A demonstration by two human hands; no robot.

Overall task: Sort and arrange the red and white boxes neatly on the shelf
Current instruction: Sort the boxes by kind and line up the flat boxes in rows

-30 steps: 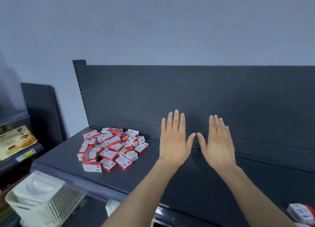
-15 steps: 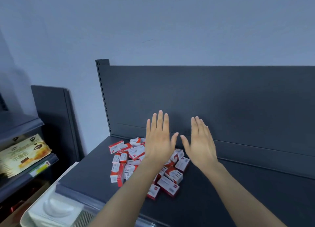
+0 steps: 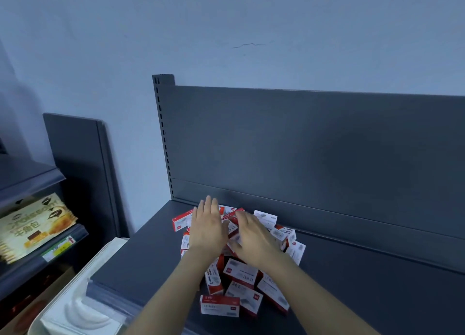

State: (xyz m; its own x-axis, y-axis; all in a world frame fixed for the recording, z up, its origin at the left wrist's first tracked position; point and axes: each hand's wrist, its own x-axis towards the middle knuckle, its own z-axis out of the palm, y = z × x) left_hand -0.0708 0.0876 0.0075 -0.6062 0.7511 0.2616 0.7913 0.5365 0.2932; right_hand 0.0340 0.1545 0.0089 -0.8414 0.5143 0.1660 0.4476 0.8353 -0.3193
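Both forearms reach in from the bottom edge, angled toward the pile. Left hand (image 3: 210,231) is palm down with fingers straight and together, over the left-centre of the boxes (image 3: 241,275). Right hand (image 3: 255,242) is just beside it, palm down, fingers extended and pointing up-left, motion-blurred. Neither hand is gripping anything. The thumbs are near each other. Cannot tell whether the palms touch the boxes or hover.

The boxes are a loose red-and-white heap at the left end of the dark shelf (image 3: 141,266), near the back panel (image 3: 314,146), lying at mixed angles, some flat and some on edge. The hands and wrists cover the heap's middle; only the outer boxes are readable.

To the left, a side rack (image 3: 50,254) holds a snack pack (image 3: 32,226). A white bin (image 3: 75,309) sits below the shelf's front corner.
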